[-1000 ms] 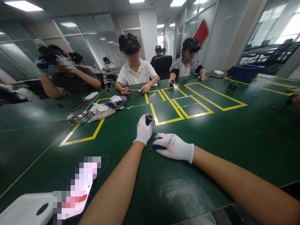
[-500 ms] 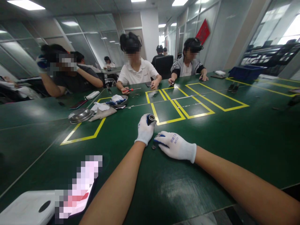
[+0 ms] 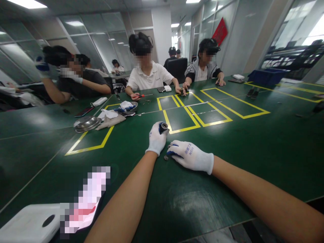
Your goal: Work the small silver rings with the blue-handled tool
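Note:
My left hand, in a white glove with blue palm coating, is closed around a black cylindrical part. The part's round open end, ringed with metal, faces up toward me. To the right and nearer, my gloved right hand rests low over the green table with its fingers bent together. A small metal piece shows at its fingertips; its exact kind is too small to make out. Just beside those fingers, another small round metal piece lies on the table.
Yellow tape outlines mark the green table. At left are a metal bowl, cloths, a phone and a white device. Co-workers sit opposite, one holding a red-handled screwdriver. A blue bin stands far right.
My two hands have hardly moved; the right fingers have shifted slightly off the loose metal piece. Across the table, the middle co-worker's hand has moved right, toward the neighbour's hand.

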{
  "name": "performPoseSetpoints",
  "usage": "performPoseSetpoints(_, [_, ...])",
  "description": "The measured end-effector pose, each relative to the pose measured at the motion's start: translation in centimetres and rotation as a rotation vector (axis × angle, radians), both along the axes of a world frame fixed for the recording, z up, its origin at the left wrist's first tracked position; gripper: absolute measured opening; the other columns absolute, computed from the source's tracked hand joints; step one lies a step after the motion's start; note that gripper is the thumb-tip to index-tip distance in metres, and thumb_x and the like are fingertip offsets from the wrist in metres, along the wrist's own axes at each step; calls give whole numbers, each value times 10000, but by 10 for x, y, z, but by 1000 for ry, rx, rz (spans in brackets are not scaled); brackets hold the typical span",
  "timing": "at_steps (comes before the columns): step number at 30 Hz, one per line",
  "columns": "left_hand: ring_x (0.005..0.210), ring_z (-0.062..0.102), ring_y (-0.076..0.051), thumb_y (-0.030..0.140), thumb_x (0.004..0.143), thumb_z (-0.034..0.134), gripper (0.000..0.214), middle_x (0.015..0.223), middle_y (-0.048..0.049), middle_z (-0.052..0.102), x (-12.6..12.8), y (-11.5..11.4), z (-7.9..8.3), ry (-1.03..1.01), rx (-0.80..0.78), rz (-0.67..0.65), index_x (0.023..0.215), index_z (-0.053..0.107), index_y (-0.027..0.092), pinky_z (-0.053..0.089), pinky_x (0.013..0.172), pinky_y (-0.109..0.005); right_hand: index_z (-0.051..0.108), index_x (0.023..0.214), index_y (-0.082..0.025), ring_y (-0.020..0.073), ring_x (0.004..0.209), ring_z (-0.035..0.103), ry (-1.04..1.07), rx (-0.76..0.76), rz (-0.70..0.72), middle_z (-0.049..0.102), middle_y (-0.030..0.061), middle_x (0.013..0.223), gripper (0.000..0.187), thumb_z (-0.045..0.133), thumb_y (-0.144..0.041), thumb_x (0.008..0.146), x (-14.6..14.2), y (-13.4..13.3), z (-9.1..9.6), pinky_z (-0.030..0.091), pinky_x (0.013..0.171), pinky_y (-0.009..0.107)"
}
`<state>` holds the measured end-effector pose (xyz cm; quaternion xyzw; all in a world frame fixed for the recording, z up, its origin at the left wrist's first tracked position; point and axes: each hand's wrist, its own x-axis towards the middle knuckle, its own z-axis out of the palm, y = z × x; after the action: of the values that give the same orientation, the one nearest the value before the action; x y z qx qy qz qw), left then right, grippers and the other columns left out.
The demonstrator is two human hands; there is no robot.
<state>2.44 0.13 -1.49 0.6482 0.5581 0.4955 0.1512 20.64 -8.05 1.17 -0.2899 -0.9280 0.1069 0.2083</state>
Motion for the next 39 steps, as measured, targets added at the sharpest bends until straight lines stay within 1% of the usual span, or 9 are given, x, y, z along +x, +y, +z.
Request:
performPoseSetpoints(5, [1075,666,-254,223,793,744,342,1137,-85,715,0,1,-1,-8,-15,-3,1122,653,198,520,1021,-418,654,1115,-155,234,1092,634,78,87,152,682,132,1153,190,501,-192,1008,-16,-11,-3,515,990,394])
performPoseSetpoints(8, [1075,667,-253,224,795,745,341,1135,-85,716,1,1,-1,-5,-13,-3,1123,656,193,520,1019,-416,662,1062,-142,257,1064,636,33,153,170,694,142,1108,181,503,-167,980,-22,-12,-10,509,993,435])
performPoseSetpoints(11, [1065,671,-254,226,794,750,339,1124,-83,719,1,1,-1,-4,-5,2,1119,660,195,522,1010,-413,663,1066,-141,262,1034,639,40,180,123,698,137,1085,184,503,-159,976,-20,-8,-14,509,982,448])
performPoseSetpoints(13, [1062,670,-253,230,798,747,335,1117,-80,719,0,2,-2,-4,0,-2,1120,658,200,524,1003,-414,659,1087,-151,253,1015,638,113,172,73,695,128,1082,181,508,-166,987,-16,-4,-12,522,949,432])
performPoseSetpoints(18, [1061,666,-250,218,797,742,344,1116,-81,710,1,1,-6,13,20,-70,1126,643,200,532,986,-412,667,1139,-186,253,1035,627,374,164,-166,656,123,1120,186,558,-172,989,0,11,-5,536,903,406])
performPoseSetpoints(20, [1061,666,-247,195,801,728,345,1122,-84,707,5,-1,-6,33,37,-105,1133,637,197,534,983,-408,682,1133,-195,256,1011,632,410,176,-260,647,116,1092,185,568,-177,988,7,18,-5,539,883,404])
performPoseSetpoints(23, [1067,664,-246,162,811,703,331,1125,-90,702,14,-5,-4,72,52,-150,1133,630,191,536,983,-405,683,1140,-197,258,974,642,425,195,-339,646,109,1063,190,572,-187,986,13,29,-11,544,867,404])
performPoseSetpoints(31, [1074,664,-242,147,823,697,314,1132,-87,699,26,-12,-3,126,68,-200,1129,640,192,537,992,-398,668,1138,-197,270,1022,646,432,269,-383,660,116,1106,203,559,-161,971,12,47,-22,545,913,410])
performPoseSetpoints(39, [1157,648,-245,120,820,680,399,1202,-90,693,24,-12,-2,136,84,-234,1212,663,190,510,1062,-407,710,1130,-211,257,1015,657,419,231,-386,665,102,1096,206,592,-185,963,17,47,-22,553,900,394])
